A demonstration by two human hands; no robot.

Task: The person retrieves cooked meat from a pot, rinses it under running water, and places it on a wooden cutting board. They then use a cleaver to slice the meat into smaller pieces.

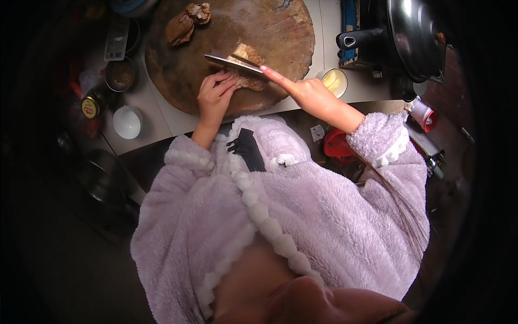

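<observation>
A round wooden chopping board (279, 32) lies in front of me. My right hand (307, 91) grips a cleaver (232, 62), its index finger stretched toward the blade. The blade stands edge down over a piece of brownish cooked meat (249, 81), with part of the piece on either side of it. My left hand (216, 91) presses its fingertips on the near side of this meat, close to the blade. Whether the blade touches the board is hidden. More brown chunks of meat (180, 28) rest at the board's far left.
Right of the board are a bowl with pale yellow slices (332, 82) and a black pan (412, 40) with its handle pointing left. On the left stand an empty white bowl (127, 122), a lidded jar (90, 107) and a small bowl of brown seasoning (120, 75).
</observation>
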